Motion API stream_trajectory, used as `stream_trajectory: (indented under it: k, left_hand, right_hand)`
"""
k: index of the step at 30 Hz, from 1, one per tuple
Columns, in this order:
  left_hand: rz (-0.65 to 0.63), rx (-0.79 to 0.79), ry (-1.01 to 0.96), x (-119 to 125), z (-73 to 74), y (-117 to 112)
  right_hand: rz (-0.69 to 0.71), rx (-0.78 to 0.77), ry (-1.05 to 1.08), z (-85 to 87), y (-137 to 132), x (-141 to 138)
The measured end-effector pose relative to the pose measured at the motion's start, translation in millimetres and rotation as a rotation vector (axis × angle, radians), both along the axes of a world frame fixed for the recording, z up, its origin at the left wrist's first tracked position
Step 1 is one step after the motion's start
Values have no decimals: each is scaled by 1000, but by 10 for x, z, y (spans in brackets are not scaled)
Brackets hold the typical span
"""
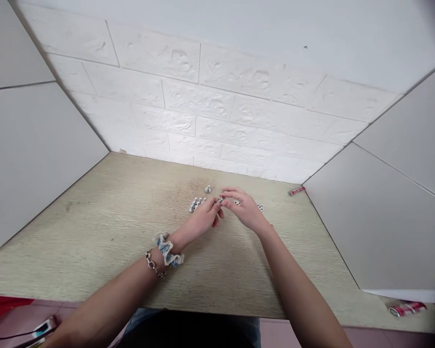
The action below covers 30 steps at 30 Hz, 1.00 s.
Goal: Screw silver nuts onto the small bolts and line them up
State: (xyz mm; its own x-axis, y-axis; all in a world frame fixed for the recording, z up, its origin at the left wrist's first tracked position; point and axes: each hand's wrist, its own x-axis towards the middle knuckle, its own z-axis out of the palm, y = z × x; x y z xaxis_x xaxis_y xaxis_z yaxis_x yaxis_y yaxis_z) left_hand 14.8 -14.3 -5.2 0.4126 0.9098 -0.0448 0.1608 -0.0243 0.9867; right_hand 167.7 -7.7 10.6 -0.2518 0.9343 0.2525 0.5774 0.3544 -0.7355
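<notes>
In the head view my left hand (203, 215) pinches a small silver metal bolt (221, 199) between thumb and fingers, a little above the table. My right hand (245, 209) meets it from the other side, thumb and fingertips closed round the bolt's end. Whether a nut sits between those fingertips is too small to tell. A group of silver bolts (194, 205) stands in rows just left of my left hand, partly covered by it. Farther back one bolt with a wider ring on it (208, 189) stands alone. Small metal rings, like nuts (260, 207), lie beside and behind my right hand.
The wooden table (130, 212) runs back to a white brick-pattern wall (217, 106), with grey panels on both sides. One red battery-like cylinder (296, 191) lies at the right panel's back corner. Another red cylinder (408, 309) is near the front right edge.
</notes>
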Motion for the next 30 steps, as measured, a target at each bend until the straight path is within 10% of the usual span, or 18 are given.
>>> stream_trajectory:
  k: [14,24,30]
  left_hand:
    - [-26,155,188,-26,-124,17]
    - [-115,-426,-309,-17,15,-5]
    - [-117,-380,-247,8,-20,-12]
  right_hand:
    - [70,-76,-17,-41,-128,-17]
    - [94,-43,-63,-46,-149,-36]
    - [97,-74,-20,-19,-186,-73]
